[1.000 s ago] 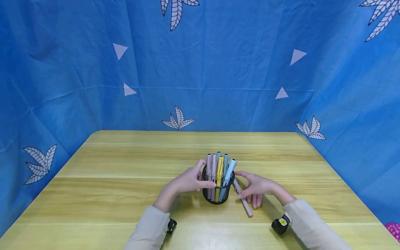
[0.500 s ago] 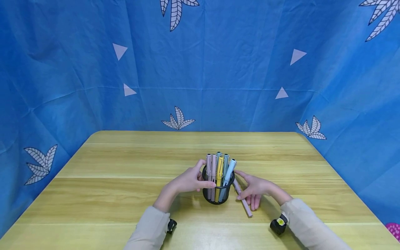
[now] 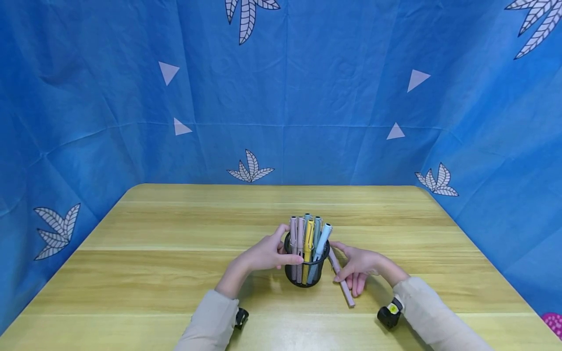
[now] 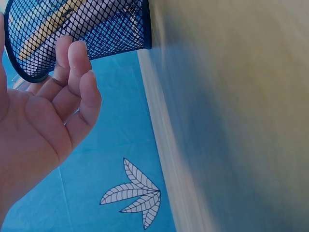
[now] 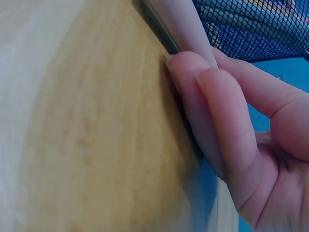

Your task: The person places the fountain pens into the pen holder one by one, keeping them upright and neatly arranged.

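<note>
A black mesh pen holder (image 3: 295, 273) stands upright on the table, filled with several capped pens, among them a yellow pen (image 3: 309, 239), a pale blue pen (image 3: 324, 239) and lilac ones. My left hand (image 3: 263, 251) holds the holder from its left side, thumb across the front rim and index finger at the back. Just right of the holder, a lilac pen (image 3: 346, 292) lies slanted on the wood. My right hand (image 3: 362, 263) pinches this pen, its thumb over the barrel. In the right wrist view, curled fingers (image 5: 227, 116) meet the lilac barrel (image 5: 186, 24) close over the table.
The wooden table (image 3: 175, 224) extends around both hands. A blue cloth (image 3: 342, 87) with leaf and triangle prints hangs behind it and along the sides. Black wrist cameras sit at both cuffs, the right camera (image 3: 389, 314) close over the tabletop.
My right thumb has come onto the lilac pen, and the right wrist has shifted slightly left. The lilac pen has moved very slightly. My left hand and the pen holder stay in place.
</note>
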The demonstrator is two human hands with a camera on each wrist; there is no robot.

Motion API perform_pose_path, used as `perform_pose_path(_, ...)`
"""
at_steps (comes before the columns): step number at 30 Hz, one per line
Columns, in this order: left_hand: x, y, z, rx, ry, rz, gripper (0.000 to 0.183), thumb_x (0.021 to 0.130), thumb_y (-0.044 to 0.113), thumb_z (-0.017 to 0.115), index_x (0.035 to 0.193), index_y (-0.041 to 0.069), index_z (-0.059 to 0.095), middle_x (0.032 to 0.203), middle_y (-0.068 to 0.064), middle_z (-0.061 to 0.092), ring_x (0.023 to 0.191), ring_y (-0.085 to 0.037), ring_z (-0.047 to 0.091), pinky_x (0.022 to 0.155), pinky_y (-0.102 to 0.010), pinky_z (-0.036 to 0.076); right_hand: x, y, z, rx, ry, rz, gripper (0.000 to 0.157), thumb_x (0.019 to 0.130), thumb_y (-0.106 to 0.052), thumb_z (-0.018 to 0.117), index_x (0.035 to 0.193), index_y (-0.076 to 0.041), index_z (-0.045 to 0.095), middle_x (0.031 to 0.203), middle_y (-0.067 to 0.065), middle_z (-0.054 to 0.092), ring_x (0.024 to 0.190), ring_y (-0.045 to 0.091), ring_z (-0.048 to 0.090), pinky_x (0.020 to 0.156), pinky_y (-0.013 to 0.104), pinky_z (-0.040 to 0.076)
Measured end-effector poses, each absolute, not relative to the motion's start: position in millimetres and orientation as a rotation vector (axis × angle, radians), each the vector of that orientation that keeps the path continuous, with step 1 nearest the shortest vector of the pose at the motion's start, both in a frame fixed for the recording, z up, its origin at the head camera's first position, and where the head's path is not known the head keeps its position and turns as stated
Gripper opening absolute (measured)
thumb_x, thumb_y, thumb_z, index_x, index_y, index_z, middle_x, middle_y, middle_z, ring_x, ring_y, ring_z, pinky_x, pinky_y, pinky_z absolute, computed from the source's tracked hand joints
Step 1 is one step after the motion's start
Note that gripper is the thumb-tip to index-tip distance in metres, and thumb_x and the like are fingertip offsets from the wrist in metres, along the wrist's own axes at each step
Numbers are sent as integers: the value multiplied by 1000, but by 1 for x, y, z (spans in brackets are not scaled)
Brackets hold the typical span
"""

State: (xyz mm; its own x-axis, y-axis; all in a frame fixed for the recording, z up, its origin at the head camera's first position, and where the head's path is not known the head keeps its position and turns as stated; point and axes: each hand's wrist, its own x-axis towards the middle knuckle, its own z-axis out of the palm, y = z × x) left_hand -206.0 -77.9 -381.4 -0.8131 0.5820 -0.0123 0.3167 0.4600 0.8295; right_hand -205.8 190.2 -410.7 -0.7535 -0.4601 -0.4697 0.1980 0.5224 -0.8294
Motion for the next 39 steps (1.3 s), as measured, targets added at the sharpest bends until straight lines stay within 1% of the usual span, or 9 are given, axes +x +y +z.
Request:
perform_pose_path(6, -207, -78, -382, 759, 2425, 1275, 80, 76, 42, 68, 135, 13, 23, 64, -8, 50, 60, -32, 55, 56, -33, 42, -207, 191, -411, -198, 2081, -1277, 98, 75, -2, 68, 142, -17, -1, 57, 23, 58, 40, 23, 56, 40, 35, 48)
perform_pose_path(11, -206, -78, -382, 755, 2419, 1277, 80, 76, 42, 68, 135, 12, 22, 64, -8, 50, 61, -32, 55, 56, -33, 42, -207, 192, -411, -213, 2091, -1271, 97, 74, -1, 68, 142, -16, 0, 58, 24, 58, 40, 24, 56, 40, 35, 48)
perform_pose_path(21, -207, -79, -382, 762, 2419, 1284, 81, 76, 42, 68, 136, 11, 22, 63, -7, 49, 60, -32, 55, 56, -33, 42, -209, 195, -410, -250, 2083, -1340, 91, 73, 1, 66, 140, -17, 7, 59, 22, 58, 41, 20, 56, 40, 31, 48)
perform_pose_path(27, -207, -79, -381, 769, 2413, 1287, 80, 76, 42, 67, 135, 11, 22, 64, -7, 50, 60, -31, 55, 56, -32, 43, -209, 196, -407, -319, 2054, -1419, 88, 72, 4, 61, 139, -14, 7, 65, 22, 59, 43, 18, 56, 41, 31, 48)
perform_pose_path(32, -207, -79, -381, 767, 2416, 1287, 80, 76, 42, 68, 135, 11, 22, 63, -7, 49, 60, -32, 55, 56, -32, 42, -210, 198, -404, -344, 2092, -1480, 83, 71, 4, 57, 137, -11, 10, 69, 19, 56, 44, 18, 54, 41, 31, 48)
perform_pose_path(39, -205, -79, -381, 759, 2413, 1280, 81, 77, 41, 68, 136, 11, 21, 64, -7, 49, 61, -33, 55, 55, -32, 41, -211, 202, -400, -363, 2155, -1544, 79, 75, 3, 55, 138, -9, 9, 73, 19, 54, 46, 18, 54, 44, 34, 49)
